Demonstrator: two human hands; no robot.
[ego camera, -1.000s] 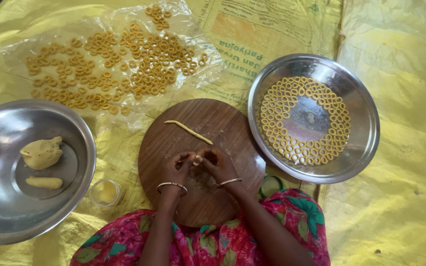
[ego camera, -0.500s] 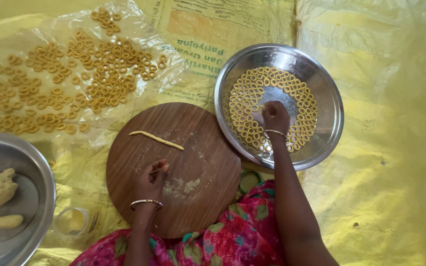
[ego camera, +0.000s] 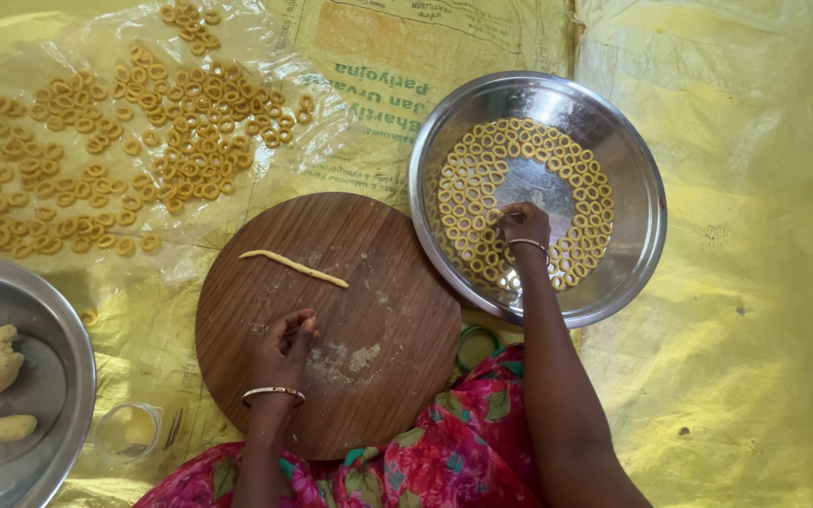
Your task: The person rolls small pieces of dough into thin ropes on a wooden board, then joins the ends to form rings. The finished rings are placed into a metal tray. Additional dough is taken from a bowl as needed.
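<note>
I see bare wood across the round brown wooden board [ego camera: 378, 282] except a thin dough strip [ego camera: 294, 267] at eleven o'clock; the ring-filled steel plate [ego camera: 632, 254] blocks two o'clock.

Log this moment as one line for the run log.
right hand: setting dough ring in steel plate | left hand: resting on round wooden board | dough rope: on board

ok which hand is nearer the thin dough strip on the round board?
Left. The left hand rests on the wooden board just below the dough strip; the right hand is off in the steel plate among rings.
</note>
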